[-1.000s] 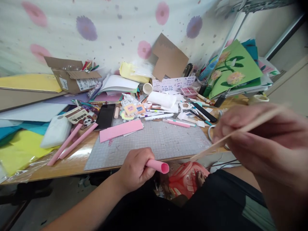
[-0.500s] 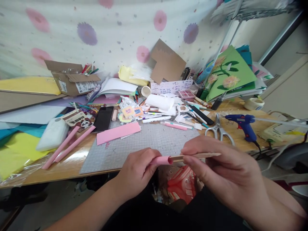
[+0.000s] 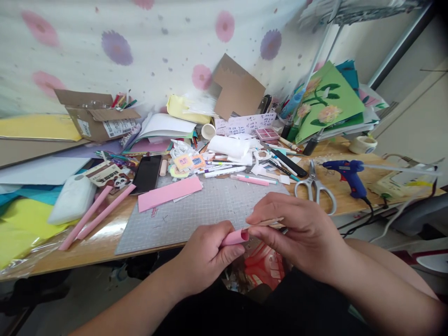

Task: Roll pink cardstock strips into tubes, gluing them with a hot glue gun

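Observation:
My left hand (image 3: 206,256) is closed around a rolled pink paper tube (image 3: 235,237), its open end facing right. Between thumb and fingers, my right hand (image 3: 294,233) pinches a thin, flat wooden stick (image 3: 271,222) right by the tube's mouth. Fingers hide the stick's left tip, so I cannot tell if it is inside the tube. Both hands are above the front edge of the grey cutting mat (image 3: 168,227). Folded pink paper strips (image 3: 170,193) lie on the mat, and two finished-looking pink tubes (image 3: 107,211) rest at the left.
Scissors (image 3: 315,189) and a blue glue gun (image 3: 350,175) lie on the right of the wooden table. Pens, white paper scraps and a dark phone (image 3: 148,173) sit behind the mat. A cardboard box (image 3: 101,122) stands at the back left, green flower artwork (image 3: 331,100) at the back right.
My right hand has moved left, closer to the tube, and less of the stick shows between hand and tube. The left thumb now lies along the tube's underside. The view has shifted slightly.

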`<state>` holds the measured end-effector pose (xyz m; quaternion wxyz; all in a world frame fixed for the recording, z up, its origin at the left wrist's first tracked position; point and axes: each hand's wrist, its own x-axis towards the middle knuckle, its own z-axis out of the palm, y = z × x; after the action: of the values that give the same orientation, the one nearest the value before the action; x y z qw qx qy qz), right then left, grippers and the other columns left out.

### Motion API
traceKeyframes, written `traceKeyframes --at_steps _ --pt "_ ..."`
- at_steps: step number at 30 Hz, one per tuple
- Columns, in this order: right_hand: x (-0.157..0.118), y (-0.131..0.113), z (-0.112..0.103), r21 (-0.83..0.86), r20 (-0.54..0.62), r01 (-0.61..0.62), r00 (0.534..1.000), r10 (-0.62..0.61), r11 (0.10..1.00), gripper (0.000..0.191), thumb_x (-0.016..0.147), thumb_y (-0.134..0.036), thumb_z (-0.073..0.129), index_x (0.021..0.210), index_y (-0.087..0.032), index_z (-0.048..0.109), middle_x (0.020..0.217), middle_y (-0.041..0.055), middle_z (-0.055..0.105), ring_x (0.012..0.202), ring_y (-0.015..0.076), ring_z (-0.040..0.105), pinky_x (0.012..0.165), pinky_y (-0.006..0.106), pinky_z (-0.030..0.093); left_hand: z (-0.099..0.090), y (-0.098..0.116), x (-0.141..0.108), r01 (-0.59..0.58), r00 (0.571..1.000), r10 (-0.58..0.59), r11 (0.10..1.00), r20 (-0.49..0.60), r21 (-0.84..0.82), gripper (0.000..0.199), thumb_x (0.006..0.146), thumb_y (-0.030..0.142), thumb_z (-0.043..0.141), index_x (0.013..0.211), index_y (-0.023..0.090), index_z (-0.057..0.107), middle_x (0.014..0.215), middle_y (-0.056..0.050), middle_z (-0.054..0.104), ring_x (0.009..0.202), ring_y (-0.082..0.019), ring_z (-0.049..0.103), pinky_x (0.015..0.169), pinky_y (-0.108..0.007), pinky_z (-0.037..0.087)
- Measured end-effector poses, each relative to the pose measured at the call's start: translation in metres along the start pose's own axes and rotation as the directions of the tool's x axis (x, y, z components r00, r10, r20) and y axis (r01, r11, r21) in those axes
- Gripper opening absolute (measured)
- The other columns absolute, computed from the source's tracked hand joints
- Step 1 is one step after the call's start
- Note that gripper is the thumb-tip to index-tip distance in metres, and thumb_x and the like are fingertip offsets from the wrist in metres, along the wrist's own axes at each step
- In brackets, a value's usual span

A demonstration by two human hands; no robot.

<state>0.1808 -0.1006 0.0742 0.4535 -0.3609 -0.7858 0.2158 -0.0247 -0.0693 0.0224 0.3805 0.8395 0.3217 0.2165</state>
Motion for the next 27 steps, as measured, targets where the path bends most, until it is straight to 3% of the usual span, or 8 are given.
traceKeyframes --at_steps 3,6,9,12,17,22,27 --pt "0.001 -0.001 -0.004 0.001 0.022 -0.012 1.000 0.012 1.000 0.003 0.087 -0.019 0.063 0.087 -0.018 0.060 0.077 0.0005 0.063 0.071 0.0109 0.059 0.064 0.022 0.046 0.001 -0.002 -0.002 0.019 1.000 -0.019 1.000 -0.009 0.014 0.040 0.094 0.053 0.041 0.073 0.019 0.045 0.062 0.005 0.044 0.055 -0.011 0.041 0.053 -0.023 0.025" --pt "0.000 -0.002 -0.006 -0.128 -0.015 0.037 0.999 -0.040 0.991 0.008 0.088 -0.018 0.061 0.082 -0.018 0.056 0.072 -0.0008 0.058 0.068 0.0103 0.056 0.062 0.022 0.044 0.000 -0.002 -0.003 0.039 0.999 -0.038 0.999 -0.020 0.029 0.040 0.093 0.054 0.042 0.072 0.019 0.044 0.063 0.005 0.043 0.056 -0.011 0.040 0.054 -0.024 0.025" --pt "-0.002 -0.002 -0.005 -0.211 0.051 0.108 0.994 -0.099 0.972 0.003 0.090 -0.015 0.059 0.089 -0.018 0.059 0.080 0.0008 0.059 0.072 0.0093 0.056 0.064 0.020 0.044 -0.001 -0.002 -0.002 0.051 0.999 -0.050 0.998 -0.021 0.040 0.040 0.092 0.055 0.044 0.073 0.019 0.044 0.064 0.004 0.045 0.057 -0.012 0.041 0.055 -0.024 0.025" --pt "-0.004 0.000 -0.004 -0.292 0.099 0.107 0.992 -0.082 0.950 0.009 0.091 -0.012 0.056 0.097 -0.019 0.059 0.089 0.0019 0.062 0.078 0.0095 0.057 0.068 0.019 0.045 -0.001 -0.002 0.000 0.075 0.997 -0.073 0.995 -0.026 0.063 0.040 0.091 0.056 0.043 0.074 0.020 0.044 0.064 0.004 0.046 0.058 -0.013 0.042 0.055 -0.025 0.024" --pt "-0.004 0.004 -0.001 -0.462 0.088 0.061 0.996 -0.023 0.885 0.008 0.090 -0.011 0.055 0.086 -0.015 0.060 0.082 0.0038 0.060 0.075 0.0151 0.054 0.066 0.027 0.044 0.000 0.001 0.001 0.098 0.995 -0.097 0.991 -0.019 0.092 0.042 0.092 0.059 0.040 0.075 0.020 0.042 0.065 0.004 0.045 0.058 -0.014 0.040 0.056 -0.027 0.021" --pt "-0.004 0.004 0.009 -0.551 0.096 0.082 0.995 -0.034 0.831 0.018 0.090 -0.011 0.051 0.074 -0.013 0.059 0.074 0.0048 0.055 0.071 0.0179 0.049 0.062 0.031 0.040 0.001 0.004 0.003 0.133 0.991 -0.133 0.991 -0.001 -0.032 0.037 0.095 0.051 0.037 0.076 0.020 0.044 0.068 0.002 0.046 0.062 -0.016 0.040 0.059 -0.029 0.020" --pt "-0.001 0.005 0.012 -0.574 0.091 0.096 0.994 -0.054 0.813 0.016 0.089 -0.010 0.051 0.074 -0.012 0.058 0.074 0.0055 0.055 0.071 0.0189 0.049 0.064 0.033 0.041 0.004 0.006 0.004 0.170 0.984 -0.178 0.965 -0.022 -0.200 0.037 0.094 0.048 0.043 0.074 0.018 0.049 0.066 0.002 0.047 0.062 -0.015 0.039 0.060 -0.029 0.021"
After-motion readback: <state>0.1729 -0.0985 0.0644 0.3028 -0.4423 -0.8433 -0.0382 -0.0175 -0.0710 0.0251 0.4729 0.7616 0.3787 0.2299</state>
